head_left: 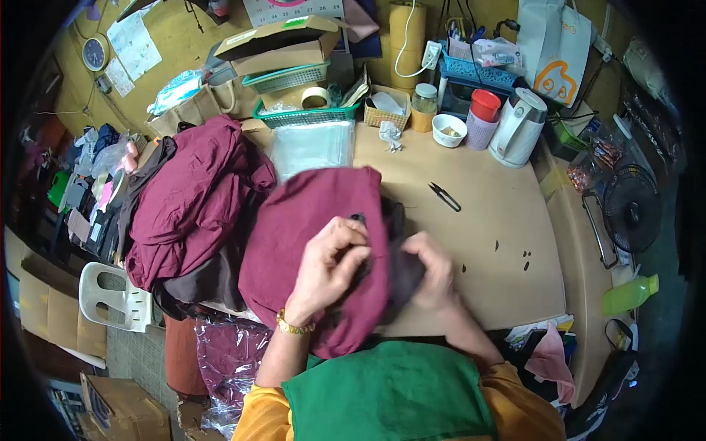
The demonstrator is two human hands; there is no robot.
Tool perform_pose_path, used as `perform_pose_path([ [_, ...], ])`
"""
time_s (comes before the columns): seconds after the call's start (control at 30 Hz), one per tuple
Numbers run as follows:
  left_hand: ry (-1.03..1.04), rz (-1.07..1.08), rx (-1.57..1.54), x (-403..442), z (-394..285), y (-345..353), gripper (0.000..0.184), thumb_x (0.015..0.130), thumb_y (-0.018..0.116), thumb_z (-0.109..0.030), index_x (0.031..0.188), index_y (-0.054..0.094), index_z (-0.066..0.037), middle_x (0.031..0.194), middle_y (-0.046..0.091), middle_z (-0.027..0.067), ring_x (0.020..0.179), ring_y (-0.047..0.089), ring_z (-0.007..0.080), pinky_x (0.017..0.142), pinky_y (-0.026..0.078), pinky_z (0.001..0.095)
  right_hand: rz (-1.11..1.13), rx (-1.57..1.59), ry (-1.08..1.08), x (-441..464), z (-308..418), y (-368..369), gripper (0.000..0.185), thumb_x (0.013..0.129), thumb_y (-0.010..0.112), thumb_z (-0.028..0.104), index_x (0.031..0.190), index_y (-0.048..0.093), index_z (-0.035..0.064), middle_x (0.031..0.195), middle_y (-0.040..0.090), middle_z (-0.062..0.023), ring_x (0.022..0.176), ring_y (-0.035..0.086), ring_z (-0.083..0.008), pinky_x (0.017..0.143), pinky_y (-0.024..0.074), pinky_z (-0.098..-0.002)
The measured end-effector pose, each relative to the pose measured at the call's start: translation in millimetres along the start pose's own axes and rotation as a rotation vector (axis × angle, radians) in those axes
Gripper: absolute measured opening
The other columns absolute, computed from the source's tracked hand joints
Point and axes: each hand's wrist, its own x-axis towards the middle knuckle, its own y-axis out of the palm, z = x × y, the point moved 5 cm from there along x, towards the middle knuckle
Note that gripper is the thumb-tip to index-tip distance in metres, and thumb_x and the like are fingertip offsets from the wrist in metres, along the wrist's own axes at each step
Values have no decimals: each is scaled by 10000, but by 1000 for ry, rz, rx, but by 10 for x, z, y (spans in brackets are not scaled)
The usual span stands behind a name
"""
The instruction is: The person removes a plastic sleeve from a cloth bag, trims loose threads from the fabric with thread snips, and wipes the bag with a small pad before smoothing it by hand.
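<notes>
Maroon cloth [309,228] with dark lining sits in front of you, over the near edge of the table [485,213], bunched up. Your left hand [331,257], bracelet [294,324] on wrist, pinches it close to the fold, fingers narrow. Your right hand [432,270] is curled at the dark lining on the right side; blurred, can't tell if it grips. Heap of maroon and dark clothes [187,198] just left. Clear plastic bags [312,147] behind the cloth. Black snips [445,197] lie on the table, right of the cloth, apart from your hands. Farther back: green basket [309,117], jar [423,110], white bowl [448,132], purple cup [482,132], kettle [518,132]. White plastic chair [136,307] lower left, fan [631,209] far right.
</notes>
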Motion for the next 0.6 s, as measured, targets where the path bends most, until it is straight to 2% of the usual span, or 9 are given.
perform_pose_path([
  [0.07,-451,-192,-276,-157,333,-179,32,910,624,4,934,610,20,959,633,68,866,577,119,760,481,250,-149,-302,281,4,-372,-210,245,773,712,28,1006,637,10,1050,605,-175,956,622,-326,828,505,-385],
  [0.17,-270,-69,184,-91,290,-162,76,899,631,-40,966,622,-5,905,665,127,802,649,235,738,524,322,-395,-247,34,126,136,-464,204,814,691,43,1007,636,13,1036,609,-177,956,617,-342,840,502,-406],
  [0.23,-165,251,265,-69,131,216,143,833,652,-86,968,633,-44,886,652,188,842,653,379,736,538,417,-192,-85,-145,192,551,-262,296,841,700,112,1105,613,10,1153,570,-204,1044,590,-360,907,487,-428],
  [0.27,-56,294,235,-123,105,405,160,800,652,-74,953,628,-36,854,654,179,837,654,378,718,534,435,-74,-18,-228,225,694,-123,368,845,708,139,1171,593,12,1212,542,-217,1105,569,-371,951,473,-440],
  [0.33,-210,501,402,-173,149,497,173,777,651,-71,945,628,-38,873,658,172,843,653,377,714,534,432,153,-7,-147,248,618,182,561,868,713,215,1340,476,27,1320,463,-246,1245,478,-414,1041,414,-475],
  [0.4,-176,333,246,-43,47,167,113,824,650,-60,926,649,-12,885,661,170,810,662,350,703,534,401,394,67,198,102,56,308,806,904,684,372,1476,255,1,1418,375,-302,1322,400,-456,1116,341,-484],
  [0.47,-228,-60,43,-107,270,-365,54,878,642,-24,921,647,8,973,668,84,838,639,171,711,511,325,436,20,459,-184,-567,247,849,913,677,385,1505,203,1,1466,326,-317,1335,396,-451,1129,334,-465],
  [0.53,-344,-509,-413,-199,431,-808,71,977,585,-89,988,638,-44,988,618,-9,822,563,57,708,487,249,365,38,426,-270,-657,179,964,865,729,432,1534,158,39,1511,289,-303,1370,377,-426,1137,320,-480],
  [0.6,-377,-650,-495,-211,339,-746,98,1000,563,-118,1011,630,-47,973,597,-21,812,536,44,706,468,228,235,393,469,-209,-283,96,1102,772,802,489,1546,140,68,1523,297,-278,1379,385,-379,1109,354,-495],
])
